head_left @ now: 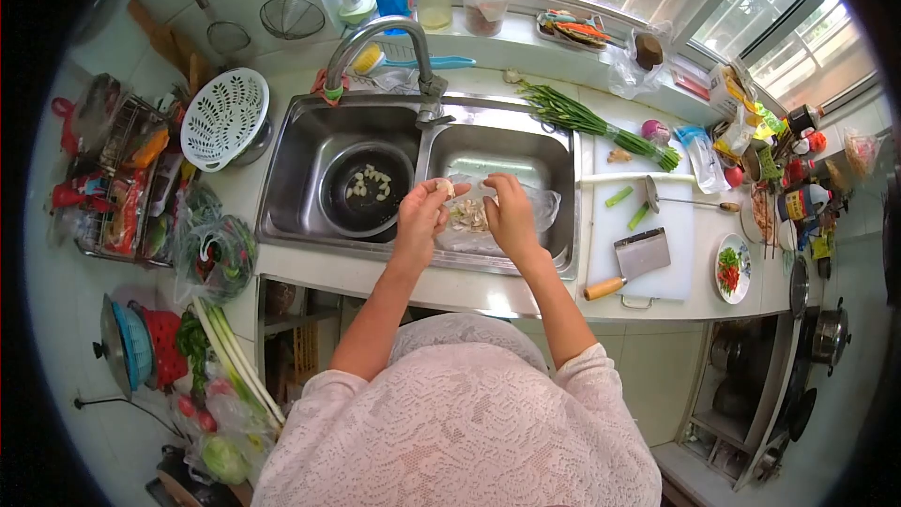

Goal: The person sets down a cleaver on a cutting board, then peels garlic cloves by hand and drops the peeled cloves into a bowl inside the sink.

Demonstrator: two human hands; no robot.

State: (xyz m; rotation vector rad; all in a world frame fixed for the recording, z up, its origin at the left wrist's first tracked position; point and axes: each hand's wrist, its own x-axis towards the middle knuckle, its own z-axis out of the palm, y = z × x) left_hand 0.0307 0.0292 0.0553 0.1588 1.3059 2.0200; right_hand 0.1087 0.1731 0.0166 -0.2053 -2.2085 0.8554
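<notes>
My left hand (422, 218) is pinching a garlic clove (445, 188) with pale, papery skin between thumb and fingertips. Just to its right, my right hand (512, 216) hangs with bent fingers, thumb and forefinger apart, and nothing visible in them. Below both hands, a clear plastic bag (542, 207) lies in the right sink basin (497, 141), with garlic skins and pieces (466, 216) on it. In the left basin sits a dark round pan (340, 195), and several peeled garlic cloves (369, 182) lie in it.
A faucet (419, 47) arches over the sink. On the right, a white cutting board (610, 235) carries a cleaver (643, 253), a skimmer (694, 203) and green stalk pieces (619, 196). Green stems (591, 117) lie behind it. A plate (744, 272) of chopped peppers stands farther right.
</notes>
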